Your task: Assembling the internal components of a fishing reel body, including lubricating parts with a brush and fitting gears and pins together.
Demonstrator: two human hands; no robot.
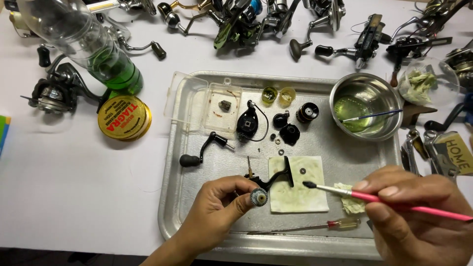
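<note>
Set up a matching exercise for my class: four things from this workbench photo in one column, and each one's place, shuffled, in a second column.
Things:
1. Small toothed metal gear
2. Pink-handled paintbrush
3. Red-handled screwdriver
4. Round steel bowl

Places:
A. Top right corner of the metal tray
B. In the left hand's fingertips
C. Lying near the tray's front edge
D. Held by the right hand

Pairs: 1-B, 2-D, 3-C, 4-A

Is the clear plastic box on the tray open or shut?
Open: the clear plastic box has its lid swung flat to the left on the tray.
</note>
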